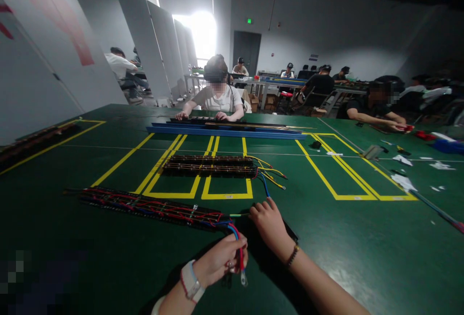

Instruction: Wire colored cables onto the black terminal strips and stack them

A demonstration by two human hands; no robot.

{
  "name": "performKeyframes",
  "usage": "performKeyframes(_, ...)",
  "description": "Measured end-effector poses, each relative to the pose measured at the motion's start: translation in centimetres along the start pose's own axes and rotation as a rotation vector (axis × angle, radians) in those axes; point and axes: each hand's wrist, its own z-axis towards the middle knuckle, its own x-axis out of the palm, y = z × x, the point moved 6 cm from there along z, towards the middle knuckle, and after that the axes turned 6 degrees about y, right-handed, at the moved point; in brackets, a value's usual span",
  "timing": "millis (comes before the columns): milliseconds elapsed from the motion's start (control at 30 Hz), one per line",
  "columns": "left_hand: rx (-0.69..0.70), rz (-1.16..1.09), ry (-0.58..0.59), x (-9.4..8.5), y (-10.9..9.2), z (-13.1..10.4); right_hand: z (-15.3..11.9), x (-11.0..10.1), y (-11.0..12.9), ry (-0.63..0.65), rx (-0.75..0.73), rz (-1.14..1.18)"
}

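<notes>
A long black wiring assembly (155, 208), laced with red and blue wires, lies slantwise on the green table. Thick red and blue cables (241, 257) come out of its right end, and a metal ring terminal (244, 279) shows at their tip. My left hand (223, 259) is closed around these cables. A thin green-yellow wire (237, 215) runs from the same end to the curled fingers of my right hand (270, 225), which look closed on it; the fingertips are partly hidden. Under my right wrist a dark edge (292, 232) of something shows.
Two similar black assemblies (210, 166) with yellow and blue leads lie ahead, across yellow tape outlines (174, 195). Behind them is a long blue channel (224, 131), with a co-worker (217, 93) seated beyond. Paper scraps (404, 179) and tools lie right; another assembly (39, 141) lies far left.
</notes>
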Motion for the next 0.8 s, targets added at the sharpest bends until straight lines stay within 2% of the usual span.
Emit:
performKeyframes(167, -0.023, 0.024, -0.007, 0.1, -0.2, -0.2, 0.3, 0.0, -0.6, -0.107, -0.084, -0.046)
performKeyframes(433, -0.019, 0.006, 0.003, 0.1, -0.1, 0.0, 0.3, -0.3, -0.4, -0.141, -0.175, -0.068)
performKeyframes(600, -0.026, -0.006, -0.010, 0.0, 0.0, 0.0, -0.8, -0.3, 1.0, -0.169, -0.123, 0.004)
performKeyframes(800, -0.032, -0.031, -0.010, 0.0, 0.2, 0.1, -2.3, 0.6, 3.5, -0.196, -0.221, 0.158)
